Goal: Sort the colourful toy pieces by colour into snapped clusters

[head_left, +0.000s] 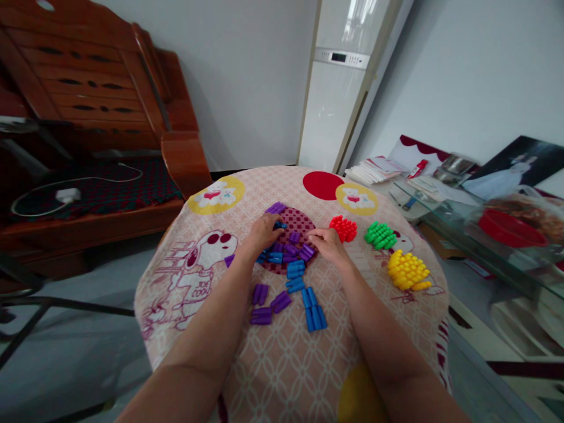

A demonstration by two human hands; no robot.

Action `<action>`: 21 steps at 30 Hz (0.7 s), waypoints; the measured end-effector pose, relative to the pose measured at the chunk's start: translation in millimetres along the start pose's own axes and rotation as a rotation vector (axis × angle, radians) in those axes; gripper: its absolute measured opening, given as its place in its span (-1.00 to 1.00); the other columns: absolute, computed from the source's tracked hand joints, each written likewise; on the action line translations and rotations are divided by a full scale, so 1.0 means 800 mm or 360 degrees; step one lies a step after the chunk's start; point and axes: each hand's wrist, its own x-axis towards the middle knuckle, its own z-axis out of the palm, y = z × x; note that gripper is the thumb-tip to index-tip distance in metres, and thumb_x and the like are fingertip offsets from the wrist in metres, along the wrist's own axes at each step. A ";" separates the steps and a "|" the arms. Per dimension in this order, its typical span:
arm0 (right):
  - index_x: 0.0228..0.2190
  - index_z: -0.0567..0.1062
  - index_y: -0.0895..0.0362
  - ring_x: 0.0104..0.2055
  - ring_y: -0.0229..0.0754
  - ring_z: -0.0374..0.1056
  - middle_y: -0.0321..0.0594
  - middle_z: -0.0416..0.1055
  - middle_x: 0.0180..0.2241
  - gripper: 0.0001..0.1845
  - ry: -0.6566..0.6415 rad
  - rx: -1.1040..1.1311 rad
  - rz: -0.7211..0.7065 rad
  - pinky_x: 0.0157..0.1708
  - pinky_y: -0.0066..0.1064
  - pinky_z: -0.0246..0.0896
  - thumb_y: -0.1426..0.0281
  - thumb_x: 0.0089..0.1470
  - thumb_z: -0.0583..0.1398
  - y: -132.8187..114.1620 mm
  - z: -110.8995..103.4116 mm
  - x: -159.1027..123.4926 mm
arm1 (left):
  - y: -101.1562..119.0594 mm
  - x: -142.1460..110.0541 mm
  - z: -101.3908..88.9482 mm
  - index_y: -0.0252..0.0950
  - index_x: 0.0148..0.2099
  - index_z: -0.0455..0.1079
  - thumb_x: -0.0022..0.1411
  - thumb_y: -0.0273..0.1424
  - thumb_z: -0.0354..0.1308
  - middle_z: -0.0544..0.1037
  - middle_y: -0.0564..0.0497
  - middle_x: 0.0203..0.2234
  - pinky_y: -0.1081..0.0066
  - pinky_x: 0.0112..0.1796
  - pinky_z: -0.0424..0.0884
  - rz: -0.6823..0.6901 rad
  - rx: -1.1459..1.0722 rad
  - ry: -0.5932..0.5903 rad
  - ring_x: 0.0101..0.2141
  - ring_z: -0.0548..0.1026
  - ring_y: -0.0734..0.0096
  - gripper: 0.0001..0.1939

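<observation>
My left hand (264, 232) is at the far side of the scattered plastic pieces, its fingers curled down on a blue plastic piece (281, 225). My right hand (328, 242) is to the right of them, thumb and fingertips pressed together; whatever is between them is too small to tell. Between the hands lie several purple pieces (307, 252) and a few blue ones (275, 257). Nearer me, more blue pieces (314, 317) and purple pieces (261, 316) lie in short ribbed groups. Part of the heap is hidden by my left hand and forearm.
Red (343, 228), green (380, 235) and yellow pieces (408, 270) form separate piles on the right of the patterned tablecloth (286, 376). A glass-topped stand (467, 229) with papers and a red bowl stands right. A wooden bench (185, 158) is at left.
</observation>
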 end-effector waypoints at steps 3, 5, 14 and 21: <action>-0.32 0.66 0.14 -0.33 -0.18 0.50 -0.23 0.62 -0.36 -0.77 0.0027 -0.0072 -0.0034 -0.30 -0.42 0.34 0.43 0.09 0.18 -0.003 0.002 -0.001 | 0.005 -0.001 -0.011 -0.32 -0.08 0.54 0.26 -0.36 0.11 0.64 -0.13 -0.15 0.27 -0.01 0.42 -0.0102 -0.0037 0.0072 -0.11 0.57 0.17 -0.74; -0.34 0.66 0.13 -0.33 -0.19 0.49 -0.23 0.62 -0.36 -0.78 0.0034 -0.0109 -0.0037 -0.30 -0.43 0.32 0.44 0.08 0.18 -0.006 0.002 -0.002 | 0.009 -0.001 -0.023 -0.32 -0.13 0.55 0.30 -0.31 0.07 0.66 -0.11 -0.23 0.31 -0.08 0.44 -0.0195 -0.0110 0.0126 -0.18 0.58 0.21 -0.72; -0.38 0.63 0.16 -0.40 -0.18 0.43 -0.25 0.54 -0.48 -0.75 0.0178 -0.0149 -0.0158 -0.32 -0.39 0.29 0.33 0.11 0.16 -0.032 -0.011 -0.013 | 0.042 0.000 -0.045 -0.31 -0.20 0.50 0.24 -0.19 0.16 0.60 -0.01 -0.46 0.41 -0.45 0.49 -0.0284 -0.1157 -0.0485 -0.51 0.54 0.39 -0.73; -0.32 0.58 0.15 -0.45 -0.15 0.43 -0.26 0.48 -0.50 -0.60 0.0249 0.0267 0.0058 -0.52 -0.42 0.27 0.07 0.00 0.25 -0.043 -0.016 -0.066 | 0.098 -0.003 -0.014 -0.30 -0.16 0.45 0.24 -0.29 0.14 0.60 0.01 -0.42 0.42 -0.39 0.49 0.0151 -0.1271 -0.0654 -0.42 0.56 0.39 -0.79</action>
